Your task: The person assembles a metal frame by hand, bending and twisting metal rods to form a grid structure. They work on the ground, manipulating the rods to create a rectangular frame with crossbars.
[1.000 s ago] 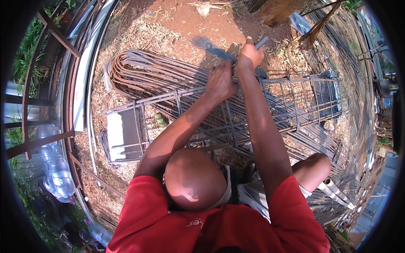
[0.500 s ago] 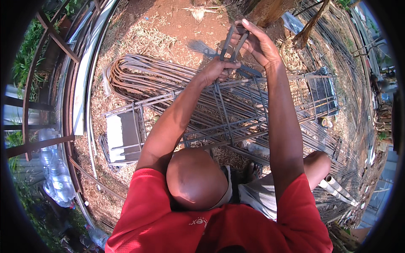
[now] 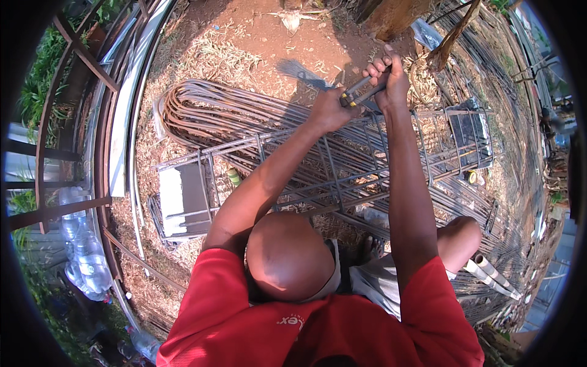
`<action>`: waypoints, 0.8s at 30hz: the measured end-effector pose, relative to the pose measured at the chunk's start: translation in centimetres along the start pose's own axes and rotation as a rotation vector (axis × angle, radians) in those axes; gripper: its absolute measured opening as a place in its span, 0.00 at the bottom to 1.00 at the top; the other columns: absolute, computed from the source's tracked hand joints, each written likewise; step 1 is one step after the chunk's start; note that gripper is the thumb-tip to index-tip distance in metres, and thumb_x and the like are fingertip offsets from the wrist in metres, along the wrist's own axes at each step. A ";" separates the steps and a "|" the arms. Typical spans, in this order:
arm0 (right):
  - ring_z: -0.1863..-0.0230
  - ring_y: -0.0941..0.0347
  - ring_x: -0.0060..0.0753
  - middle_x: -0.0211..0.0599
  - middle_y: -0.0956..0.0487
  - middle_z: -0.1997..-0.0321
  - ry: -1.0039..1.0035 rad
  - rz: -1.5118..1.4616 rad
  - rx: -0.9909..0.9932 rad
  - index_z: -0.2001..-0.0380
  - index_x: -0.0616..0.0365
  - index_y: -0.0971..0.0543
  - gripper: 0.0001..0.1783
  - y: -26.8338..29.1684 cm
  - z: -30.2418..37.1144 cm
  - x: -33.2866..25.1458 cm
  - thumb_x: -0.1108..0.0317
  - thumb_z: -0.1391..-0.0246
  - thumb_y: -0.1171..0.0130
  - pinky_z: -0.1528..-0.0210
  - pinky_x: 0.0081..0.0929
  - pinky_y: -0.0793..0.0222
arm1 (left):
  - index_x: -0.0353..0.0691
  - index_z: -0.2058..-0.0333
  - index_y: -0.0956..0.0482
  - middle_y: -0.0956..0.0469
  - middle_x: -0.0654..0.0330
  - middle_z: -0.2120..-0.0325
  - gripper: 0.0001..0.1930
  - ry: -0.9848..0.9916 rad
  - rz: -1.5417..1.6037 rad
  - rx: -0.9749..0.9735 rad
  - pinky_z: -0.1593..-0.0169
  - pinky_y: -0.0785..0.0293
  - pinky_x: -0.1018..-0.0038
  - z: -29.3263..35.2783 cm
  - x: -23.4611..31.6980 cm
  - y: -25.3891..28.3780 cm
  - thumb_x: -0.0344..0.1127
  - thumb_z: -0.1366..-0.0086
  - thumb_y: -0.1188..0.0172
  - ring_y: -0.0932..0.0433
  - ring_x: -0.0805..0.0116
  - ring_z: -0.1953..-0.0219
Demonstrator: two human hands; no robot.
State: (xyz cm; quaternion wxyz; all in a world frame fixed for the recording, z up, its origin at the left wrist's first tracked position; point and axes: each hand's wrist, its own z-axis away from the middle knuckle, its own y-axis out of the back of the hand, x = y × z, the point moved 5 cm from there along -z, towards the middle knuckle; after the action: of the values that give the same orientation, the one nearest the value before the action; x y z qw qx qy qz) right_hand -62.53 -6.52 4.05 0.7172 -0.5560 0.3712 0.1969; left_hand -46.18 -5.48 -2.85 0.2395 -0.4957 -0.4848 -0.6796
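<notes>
A long cage of steel bars [image 3: 342, 174] lies across the ground in front of me. Both my arms reach over it to its far side. My right hand [image 3: 389, 76] is closed around the dark handles of a pair of pincers [image 3: 362, 92]. My left hand [image 3: 329, 110] grips the lower end of the same tool, right at the cage's top bar. The tool's jaws are hidden behind my left hand.
A bundle of bent rusty bars [image 3: 202, 113] lies behind the cage on red soil and dry grass. A tree trunk [image 3: 391, 15] stands beyond my hands. Plastic bottles [image 3: 85, 257] and a metal frame [image 3: 73, 140] sit at the left, white pipes [image 3: 489, 275] by my right knee.
My hands lifted off the cage and spread apart half a second ago. Now they have come together again, both gripping the pincers at the top bar.
</notes>
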 end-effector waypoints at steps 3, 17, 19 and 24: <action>0.73 0.26 0.31 0.32 0.26 0.75 0.080 0.137 0.052 0.71 0.52 0.27 0.22 -1.2 0.1 0.3 0.51 0.27 0.35 0.67 0.36 0.24 | 0.30 0.52 0.18 0.12 0.38 0.67 0.26 -0.040 -0.034 0.230 0.53 0.18 0.47 0.2 2.0 -0.2 0.40 0.44 0.22 0.11 0.37 0.59; 0.81 0.32 0.25 0.31 0.21 0.80 0.214 0.742 -0.142 0.71 0.60 0.19 0.25 -8.3 -0.5 3.5 0.51 0.48 0.16 0.75 0.36 0.30 | 0.35 0.60 0.16 0.18 0.64 0.68 0.09 0.061 0.595 -0.059 0.67 0.31 0.72 -2.4 0.6 3.0 0.29 0.39 0.31 0.24 0.76 0.68; 0.81 0.33 0.26 0.31 0.23 0.84 0.403 0.807 0.068 0.78 0.60 0.21 0.26 -7.4 -0.5 2.8 0.52 0.49 0.17 0.75 0.40 0.31 | 0.34 0.60 0.16 0.16 0.61 0.65 0.10 0.087 0.481 0.004 0.61 0.27 0.68 -2.4 0.9 2.6 0.32 0.37 0.30 0.20 0.72 0.63; 0.79 0.30 0.30 0.34 0.22 0.85 0.584 1.063 0.335 0.85 0.59 0.23 0.29 -7.0 0.4 2.6 0.50 0.50 0.17 0.70 0.45 0.27 | 0.31 0.61 0.17 0.12 0.55 0.65 0.14 -0.088 0.411 0.410 0.58 0.21 0.66 -2.1 1.0 1.3 0.38 0.32 0.28 0.13 0.65 0.63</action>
State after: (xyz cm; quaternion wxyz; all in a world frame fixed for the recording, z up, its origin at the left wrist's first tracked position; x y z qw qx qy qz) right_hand -55.85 -8.64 6.67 0.4677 -0.2064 0.8032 0.3059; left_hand -46.47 -7.70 -1.44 0.4459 -0.5538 -0.5113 -0.4827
